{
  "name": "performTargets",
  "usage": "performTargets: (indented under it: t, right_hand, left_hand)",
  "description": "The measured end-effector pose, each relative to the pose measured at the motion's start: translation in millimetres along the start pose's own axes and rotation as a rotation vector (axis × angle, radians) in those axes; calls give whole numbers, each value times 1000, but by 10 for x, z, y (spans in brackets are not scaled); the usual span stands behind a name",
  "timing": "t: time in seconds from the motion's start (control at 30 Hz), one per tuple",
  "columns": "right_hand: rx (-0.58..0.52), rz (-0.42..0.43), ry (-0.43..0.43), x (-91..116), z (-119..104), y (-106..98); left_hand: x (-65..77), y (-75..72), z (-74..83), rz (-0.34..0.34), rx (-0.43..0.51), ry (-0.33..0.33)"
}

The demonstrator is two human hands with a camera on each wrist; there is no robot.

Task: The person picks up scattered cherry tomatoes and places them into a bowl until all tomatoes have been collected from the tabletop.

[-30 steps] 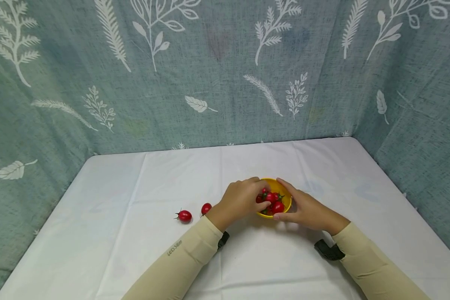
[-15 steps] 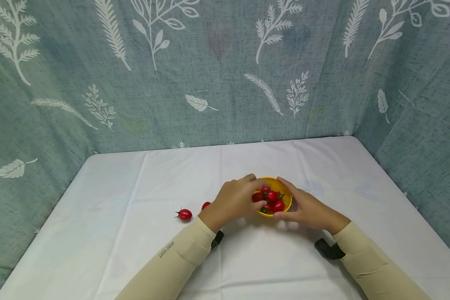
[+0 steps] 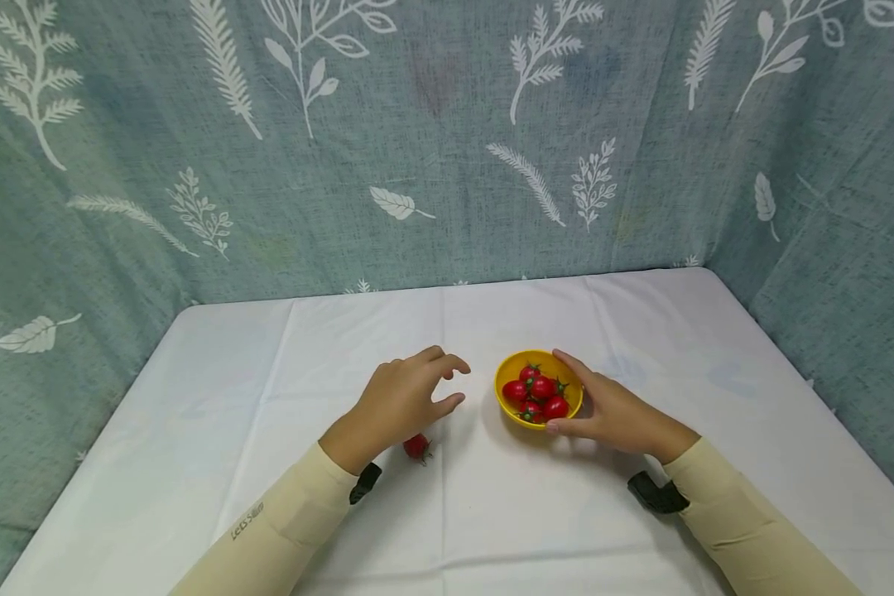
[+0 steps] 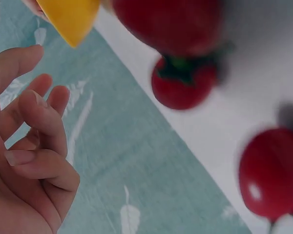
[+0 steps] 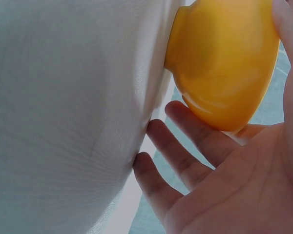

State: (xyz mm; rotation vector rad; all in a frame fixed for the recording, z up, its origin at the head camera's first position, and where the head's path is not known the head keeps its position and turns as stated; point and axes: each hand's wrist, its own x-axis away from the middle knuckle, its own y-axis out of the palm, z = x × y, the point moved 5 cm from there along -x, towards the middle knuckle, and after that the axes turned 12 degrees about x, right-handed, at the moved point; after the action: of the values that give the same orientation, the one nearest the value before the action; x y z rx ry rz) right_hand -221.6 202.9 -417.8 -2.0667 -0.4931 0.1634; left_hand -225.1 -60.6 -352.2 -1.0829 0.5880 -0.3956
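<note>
1. The yellow bowl (image 3: pixel 538 389) is cupped by the right hand (image 3: pixel 617 416): the thumb lies along the far rim, the fingers (image 5: pixel 200 141) are curved round the near underside. The grip is wide and wrapped about the bowl's wall, which likely steadies the light bowl against sliding on the cloth.

2. Inside the bowl a small heap of cherry tomatoes (image 3: pixel 540 395) is seen, several with green stalks, all kept together by the bowl's wall.

3. The left hand (image 3: pixel 401 401) is held just left of the bowl, apart from it, above the tabletop (image 3: pixel 231 397). Its fingers (image 4: pixel 44 122) are loosely curled and nothing is held in them; the grip is slack and empty.

4. A loose cherry tomato (image 3: pixel 417 447) lies on the cloth left of the bowl, just by the heel of the left hand, near the wrist. In the left wrist view further red tomatoes are shown close to the camera, blurred; how many lie there cannot be told.

5. The tabletop is covered by a white cloth, and behind the bowl a grey-green curtain (image 3: pixel 447 141) with white leaf prints is hung round three sides.
</note>
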Motion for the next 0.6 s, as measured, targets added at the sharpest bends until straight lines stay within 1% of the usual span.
performTargets:
  t: [0.13,0.33,0.43,0.6]
  right_hand:
    - [-1,0,-1,1,9,2]
    - [-5,6,-6,0,9,4]
    - [-4,6,-4,1,11,6]
    - [1,3,3,-1,18,13]
  left_hand:
    - [106,-52,-124,-22,-13,-53]
    - [241,-57,-312,-91,8,-139]
    - [300,-53,-371,-117,8,-146]
    - [360,-33,-433,-146,0,-133]
